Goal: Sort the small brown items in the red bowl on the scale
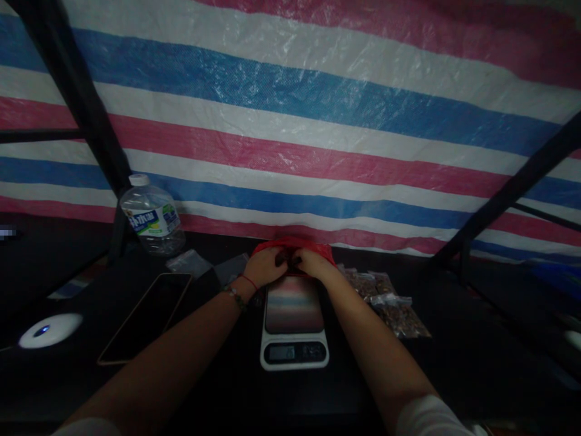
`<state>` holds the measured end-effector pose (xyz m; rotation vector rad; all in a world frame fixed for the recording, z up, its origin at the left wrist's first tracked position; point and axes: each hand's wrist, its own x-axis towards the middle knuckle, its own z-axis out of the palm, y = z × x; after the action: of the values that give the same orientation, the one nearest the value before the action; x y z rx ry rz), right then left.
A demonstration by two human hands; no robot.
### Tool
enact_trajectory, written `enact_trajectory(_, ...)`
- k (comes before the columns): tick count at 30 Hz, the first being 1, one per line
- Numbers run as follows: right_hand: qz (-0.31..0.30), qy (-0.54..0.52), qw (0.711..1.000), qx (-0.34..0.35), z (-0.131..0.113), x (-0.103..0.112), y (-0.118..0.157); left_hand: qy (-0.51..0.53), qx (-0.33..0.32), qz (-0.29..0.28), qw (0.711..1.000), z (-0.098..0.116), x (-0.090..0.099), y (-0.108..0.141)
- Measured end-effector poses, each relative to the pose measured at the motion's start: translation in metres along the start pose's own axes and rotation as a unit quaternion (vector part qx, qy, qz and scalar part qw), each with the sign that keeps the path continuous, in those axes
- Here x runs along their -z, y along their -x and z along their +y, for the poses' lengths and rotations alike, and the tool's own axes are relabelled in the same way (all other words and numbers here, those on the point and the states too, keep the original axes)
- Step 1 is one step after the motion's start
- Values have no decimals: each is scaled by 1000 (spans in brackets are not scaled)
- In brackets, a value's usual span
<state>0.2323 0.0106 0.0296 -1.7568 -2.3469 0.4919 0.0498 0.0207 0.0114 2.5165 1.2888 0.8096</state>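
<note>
A red plastic bag [324,249] lies behind a white kitchen scale [294,354] with a shiny weighing plate. Both my hands are at the bag's opening, side by side. My left hand [267,265] has its fingers curled at the bag's left part, and my right hand [309,261] is bent inward at the right part. Dark shadow hides the fingertips and whatever is inside the bag. To the right of my right forearm lie several small clear bags of brownish pieces [402,316]. Digits on the scale's display are too faint to read.
A large clear bottle [157,221] stands at the back left. A phone [147,318], clear plastic bags [189,264] and a white oval device [49,330] lie on the left. Dark frame bars slope on both sides before a striped sheet [295,145].
</note>
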Motion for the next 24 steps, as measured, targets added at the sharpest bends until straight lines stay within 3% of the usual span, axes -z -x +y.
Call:
enact_trajectory(4,97,-51,994,-16,7,3,-5,1,-10,-26,1000,6,4,1)
enact_trajectory(9,182,-151,970,58,-3,0,-6,10,-18,-29,999,9,1,0)
enact_trajectory(17,193,-172,960,104,-21,-1,-2,46,14,-14,999,2,-8,-2)
enact_trajectory(24,198,-162,959,120,-19,3,-1,78,22,6,997,-6,-15,-4)
